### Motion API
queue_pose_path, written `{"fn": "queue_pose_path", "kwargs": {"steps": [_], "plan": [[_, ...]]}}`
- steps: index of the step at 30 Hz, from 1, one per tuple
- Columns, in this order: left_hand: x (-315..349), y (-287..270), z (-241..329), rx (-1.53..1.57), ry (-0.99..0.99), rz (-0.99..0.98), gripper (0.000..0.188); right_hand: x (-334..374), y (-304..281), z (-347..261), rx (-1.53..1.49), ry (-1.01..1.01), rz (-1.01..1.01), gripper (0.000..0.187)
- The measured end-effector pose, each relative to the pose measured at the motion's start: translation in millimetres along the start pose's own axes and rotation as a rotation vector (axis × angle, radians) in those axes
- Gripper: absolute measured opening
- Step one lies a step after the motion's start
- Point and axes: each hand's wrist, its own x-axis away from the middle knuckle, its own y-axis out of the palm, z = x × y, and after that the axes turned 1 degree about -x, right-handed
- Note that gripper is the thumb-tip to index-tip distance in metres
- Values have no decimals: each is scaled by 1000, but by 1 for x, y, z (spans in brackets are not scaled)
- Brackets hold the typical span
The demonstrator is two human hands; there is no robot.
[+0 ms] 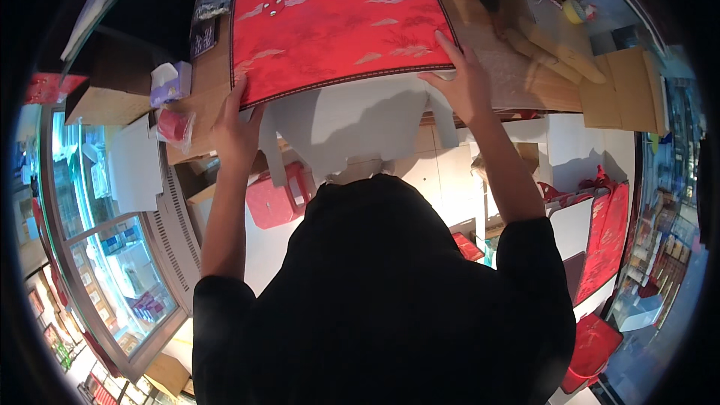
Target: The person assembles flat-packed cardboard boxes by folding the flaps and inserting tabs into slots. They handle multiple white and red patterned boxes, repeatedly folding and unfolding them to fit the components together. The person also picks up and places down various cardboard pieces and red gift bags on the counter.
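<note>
red panel (pixel 337 37) lay over counter (pixel 517 82), straight ahead, between our left grip (pixel 236 135) and right grip (pixel 471 90), one at each near corner, about equally close. far edge ran out of view; we couldn't tell long axis. right: thumb, forefinger spread around corner. left: couldn't tell whether pinching.

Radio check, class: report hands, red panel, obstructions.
Left hand at near left corner; right hand at near right. Red cloud-patterned panel, white flaps below. No loose items on top; purple box off left.
</note>
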Motion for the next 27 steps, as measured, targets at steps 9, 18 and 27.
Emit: {"fn": "queue_pose_path", "kwargs": {"steps": [9,18,27], "plan": [[14,14,-10,-61,-68,40,57,14,35,1,-94,-36,294,70],[35,32,-30,366,-474,-152,53,27,57,30,-558,233,127,56],[24,33,-20,-33,-602,-354,49,31,80,42,-473,326,-16,46]]}}
